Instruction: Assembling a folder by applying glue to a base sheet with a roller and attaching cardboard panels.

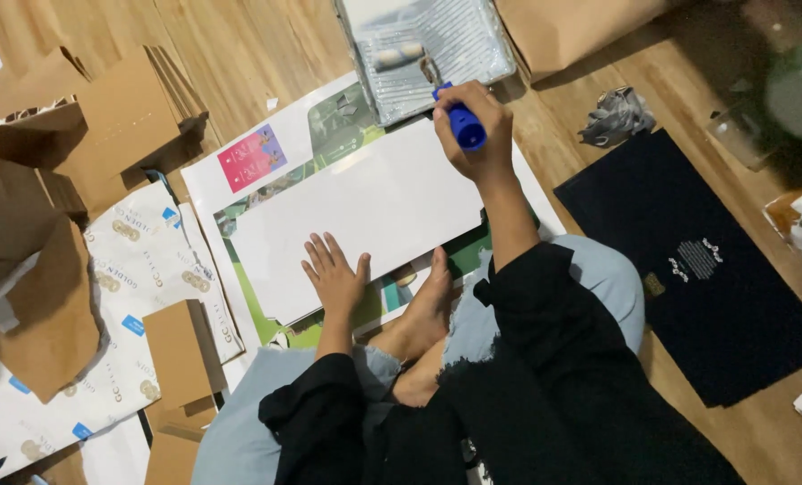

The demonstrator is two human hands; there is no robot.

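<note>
A white rectangular sheet (365,211) lies on a large printed poster (266,162) on the wooden floor. My left hand (334,274) rests flat on the sheet's near edge, fingers spread. My right hand (473,135) is closed on the blue handle of a small paint roller (462,121) at the sheet's far right corner. The roller's head (399,56) sits in a grey ribbed paint tray (473,40) just beyond the sheet. My bare foot (423,314) lies next to the sheet's near edge.
Brown cardboard pieces (105,117) and white printed wrapping paper (132,269) cover the floor at left. A dark navy board (706,269) lies at right, a crumpled grey rag (615,112) beyond it. Brown paper (563,27) sits past the tray.
</note>
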